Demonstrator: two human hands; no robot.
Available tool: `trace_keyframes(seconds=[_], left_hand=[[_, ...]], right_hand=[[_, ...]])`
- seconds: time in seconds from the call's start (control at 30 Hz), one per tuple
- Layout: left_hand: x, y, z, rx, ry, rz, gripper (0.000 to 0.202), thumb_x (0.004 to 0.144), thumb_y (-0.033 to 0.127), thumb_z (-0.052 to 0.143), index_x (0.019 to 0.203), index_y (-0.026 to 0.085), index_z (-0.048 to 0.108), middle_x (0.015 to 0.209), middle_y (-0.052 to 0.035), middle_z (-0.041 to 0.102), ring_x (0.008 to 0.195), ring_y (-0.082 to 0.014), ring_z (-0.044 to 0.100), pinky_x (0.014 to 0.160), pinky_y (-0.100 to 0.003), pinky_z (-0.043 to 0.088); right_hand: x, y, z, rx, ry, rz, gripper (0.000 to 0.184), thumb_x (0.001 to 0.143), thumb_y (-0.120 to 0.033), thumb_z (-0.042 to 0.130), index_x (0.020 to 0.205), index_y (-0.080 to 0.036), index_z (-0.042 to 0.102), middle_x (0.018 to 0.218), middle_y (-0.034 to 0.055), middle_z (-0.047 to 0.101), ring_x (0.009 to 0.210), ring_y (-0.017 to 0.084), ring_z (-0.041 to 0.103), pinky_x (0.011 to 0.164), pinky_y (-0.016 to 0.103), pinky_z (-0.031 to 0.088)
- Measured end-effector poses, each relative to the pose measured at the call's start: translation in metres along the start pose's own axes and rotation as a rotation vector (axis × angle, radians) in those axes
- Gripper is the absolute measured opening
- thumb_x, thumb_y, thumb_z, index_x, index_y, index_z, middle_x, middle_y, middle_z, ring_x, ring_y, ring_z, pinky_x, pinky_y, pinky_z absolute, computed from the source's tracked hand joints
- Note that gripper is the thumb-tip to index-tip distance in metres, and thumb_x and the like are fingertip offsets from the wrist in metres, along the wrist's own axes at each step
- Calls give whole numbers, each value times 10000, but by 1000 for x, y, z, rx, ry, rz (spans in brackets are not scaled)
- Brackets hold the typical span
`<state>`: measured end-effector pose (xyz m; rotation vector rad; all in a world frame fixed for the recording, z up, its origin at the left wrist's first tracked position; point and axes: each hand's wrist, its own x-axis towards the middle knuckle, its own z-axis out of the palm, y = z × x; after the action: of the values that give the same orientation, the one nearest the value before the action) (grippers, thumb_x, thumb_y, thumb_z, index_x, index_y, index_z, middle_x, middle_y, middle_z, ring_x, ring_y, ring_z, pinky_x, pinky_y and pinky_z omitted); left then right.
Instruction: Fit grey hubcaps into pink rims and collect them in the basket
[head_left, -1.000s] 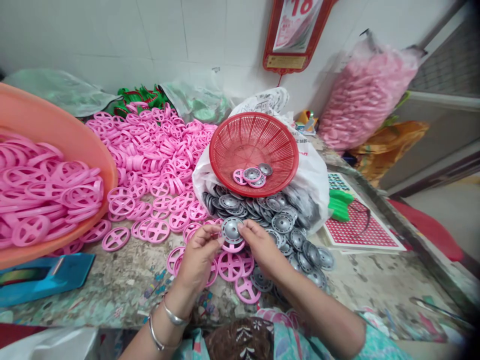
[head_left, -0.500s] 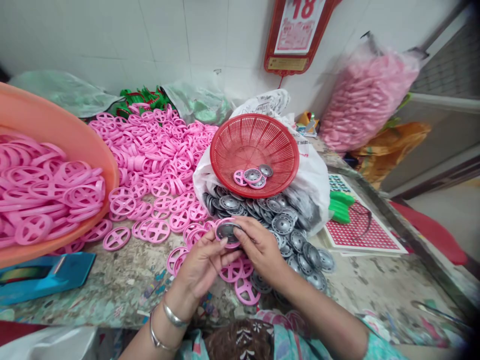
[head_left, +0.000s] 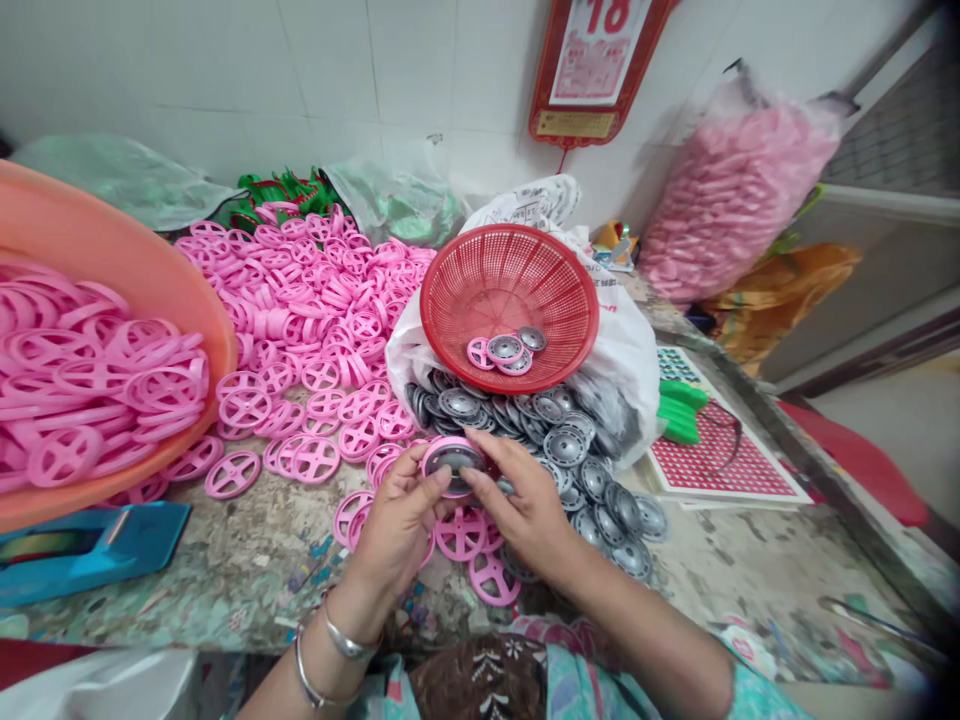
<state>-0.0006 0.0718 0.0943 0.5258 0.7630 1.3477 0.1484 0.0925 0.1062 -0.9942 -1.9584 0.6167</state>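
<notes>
Between my two hands is a toy wheel (head_left: 454, 457), a grey disc set in a pink rim. My left hand (head_left: 397, 515) grips its left side, the thumb on the grey face. From the right, my right hand (head_left: 521, 500) holds the other edge with its thumb also on the disc. Loose pink spoked rims (head_left: 461, 535) lie on the table just under my hands. Grey discs (head_left: 566, 447) spill from a white plastic bag (head_left: 630, 350) beyond my right hand. A red basket (head_left: 510, 265) rests on that bag with several wheel pieces in it.
An orange tub (head_left: 150, 250) full of pink rims leans at the left, behind a blue tape dispenser (head_left: 97, 550). A large pile of pink rims (head_left: 315, 300) covers the back left. Right of the bag lie sticker sheets (head_left: 727, 465) and a green piece (head_left: 681, 410).
My right hand has shifted its grip, and its thumb now presses on the disc's face beside my left thumb. The wheel has moved slightly left and tilted.
</notes>
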Motion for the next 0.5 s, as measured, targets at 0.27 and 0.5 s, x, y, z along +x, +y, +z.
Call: trace_keyframes(seconds=[0.27,0.5], left_hand=[[0,-4,-3,69,-34,-43,236,710,217,735,928,211,646,844,13,672,729,-118,630,648,-237,542],[4,1,-10,289,75,-9,422,699,310,735,1089,214,604,859,-9,674,744,-157,653,689,-306,552]], right_hand=[[0,-3,2,266,-91,243,250,856,-312,575,1090,-232,612,986,22,650,867,165,584,782,291,453],[27,20,-4,586,-72,528,298,735,-356,666,981,-196,613,695,-33,578,517,99,501,505,244,443]])
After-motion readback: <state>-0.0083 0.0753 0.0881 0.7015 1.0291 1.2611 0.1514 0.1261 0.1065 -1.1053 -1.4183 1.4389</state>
